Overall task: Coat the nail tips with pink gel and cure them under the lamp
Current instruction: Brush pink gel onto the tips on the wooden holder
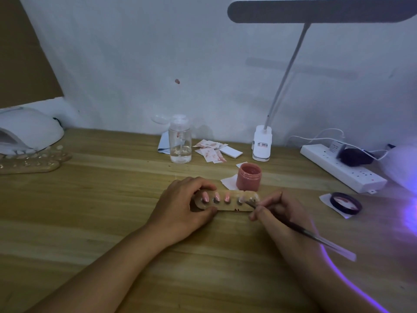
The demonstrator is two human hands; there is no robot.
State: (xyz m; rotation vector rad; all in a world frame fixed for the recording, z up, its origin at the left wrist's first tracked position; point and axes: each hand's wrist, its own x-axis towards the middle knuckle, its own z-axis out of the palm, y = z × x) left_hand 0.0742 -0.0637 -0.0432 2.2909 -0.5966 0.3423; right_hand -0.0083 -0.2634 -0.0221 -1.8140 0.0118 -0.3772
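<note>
Centrally, left hand [180, 201] gripping wooden strip [230, 208], right hand [278, 214] fingers [259, 211] pinching brush [303, 232] at fourth nail tip [241, 200].

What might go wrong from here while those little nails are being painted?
1. The open jar of pink gel stands just behind the wooden holder; the right hand, working the brush, might knock it over.
2. The left hand grips the holder close to the pink nail tips; a finger may smudge them.
3. From the right, purple light spills across the table and might start to harden gel in the jar.
</note>
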